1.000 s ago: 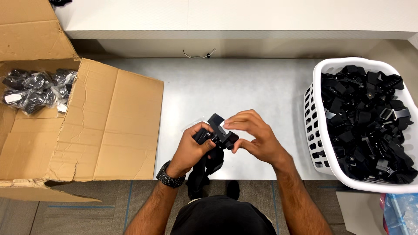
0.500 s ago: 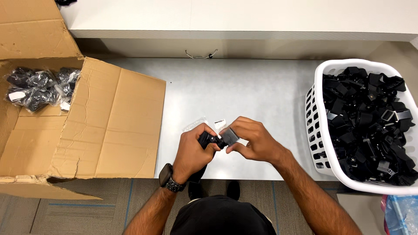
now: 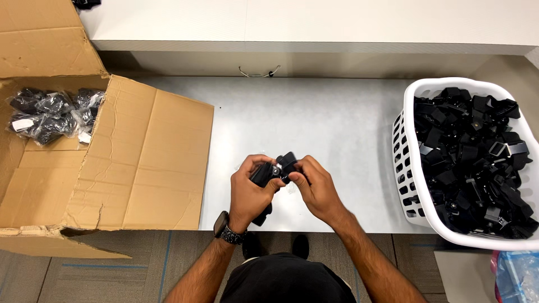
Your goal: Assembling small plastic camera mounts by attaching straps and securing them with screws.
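Both my hands meet over the near edge of the grey table (image 3: 314, 118). My left hand (image 3: 248, 191), with a dark watch on its wrist, grips a small black strap-and-buckle part (image 3: 275, 170). My right hand (image 3: 317, 188) pinches the same black part from the right side with its fingertips. A black strap end hangs down below my left palm. A bit of thin clear plastic shows between my hands, under the part.
An open cardboard box (image 3: 146, 163) lies at the left, with several bagged black parts (image 3: 50, 115) inside. A white laundry basket (image 3: 405, 163) heaped with loose black parts (image 3: 477, 157) stands at the right. A white shelf runs along the back.
My hands have stayed at the table's near edge while turning the black part between them; the fingers have shifted their hold on it.
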